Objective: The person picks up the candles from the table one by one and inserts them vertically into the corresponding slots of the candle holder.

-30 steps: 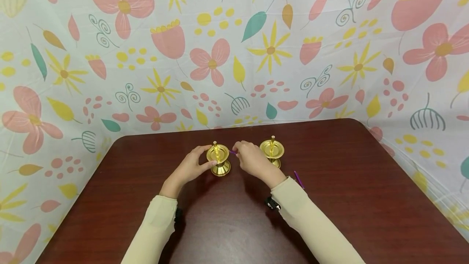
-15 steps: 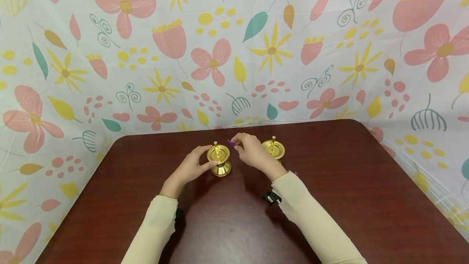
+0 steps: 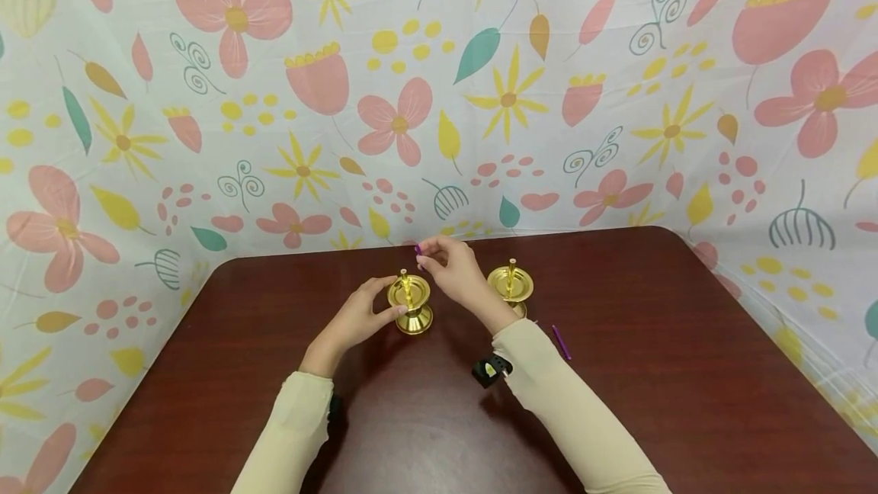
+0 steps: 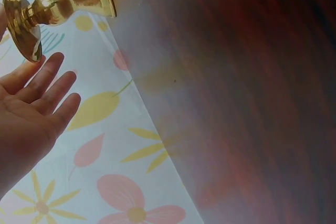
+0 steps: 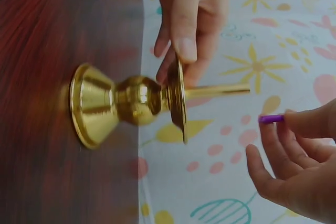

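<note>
The left hand grips a holder by its rim; above it, apart, the right hand pinches a stick. The table stretches leftward, its far edge beyond both hands.

A person's two arms reach forward from the bottom of the head view, both in long cream sleeves. The left arm slants up to the right; the right arm slants up to the left, its wrist bared. The left hand sits lower, thumb spread from forefinger in a wide curve; the left wrist view shows the palm, with fingers gently extended and slightly fanned. The right hand is raised higher, near but apart, its thumb and fingertips pinching, another finger loosely bent.
</note>
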Demonstrator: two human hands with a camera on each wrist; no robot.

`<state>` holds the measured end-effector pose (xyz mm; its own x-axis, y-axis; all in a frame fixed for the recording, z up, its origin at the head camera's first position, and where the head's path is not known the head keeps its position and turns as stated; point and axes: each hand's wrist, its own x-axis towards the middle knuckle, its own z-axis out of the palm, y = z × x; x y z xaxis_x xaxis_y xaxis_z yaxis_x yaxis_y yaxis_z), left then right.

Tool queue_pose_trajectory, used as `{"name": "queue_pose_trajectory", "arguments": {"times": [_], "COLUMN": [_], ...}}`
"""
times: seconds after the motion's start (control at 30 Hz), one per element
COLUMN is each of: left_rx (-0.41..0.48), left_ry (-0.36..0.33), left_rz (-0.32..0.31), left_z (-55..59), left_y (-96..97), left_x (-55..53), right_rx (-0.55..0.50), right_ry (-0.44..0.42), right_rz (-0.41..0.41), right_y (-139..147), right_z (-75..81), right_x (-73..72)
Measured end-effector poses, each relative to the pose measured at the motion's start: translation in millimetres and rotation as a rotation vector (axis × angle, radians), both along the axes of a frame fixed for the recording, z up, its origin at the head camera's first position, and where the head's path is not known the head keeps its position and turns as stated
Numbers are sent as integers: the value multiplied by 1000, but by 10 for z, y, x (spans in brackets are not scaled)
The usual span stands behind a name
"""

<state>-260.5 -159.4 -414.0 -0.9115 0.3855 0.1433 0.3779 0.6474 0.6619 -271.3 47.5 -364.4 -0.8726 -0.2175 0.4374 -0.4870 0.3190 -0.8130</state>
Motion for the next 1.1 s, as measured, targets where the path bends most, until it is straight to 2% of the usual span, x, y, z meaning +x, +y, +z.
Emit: {"name": "queue_pose_trajectory", "arguments": {"times": [0.13,0.37,0.6,1.1], "left_rx": [0,7,18,18], "left_ry": [12,22,-4,14], "left_rz": [-2,4,0,-5], "left_z": [-10,-30,-52,-26], "left_y": [-2,3,8,0], "left_x": [0,-2,0,-6], "right_rx": [-70,-117,-115,-55], "right_ry": [14,16,-11,33], "right_rz": [-2,-11,-7,12], "right_y": [-86,-211,-265,-266], "right_z": [-7,-40,-98,-113], "right_x": [-10,-9,-10,-41]}}
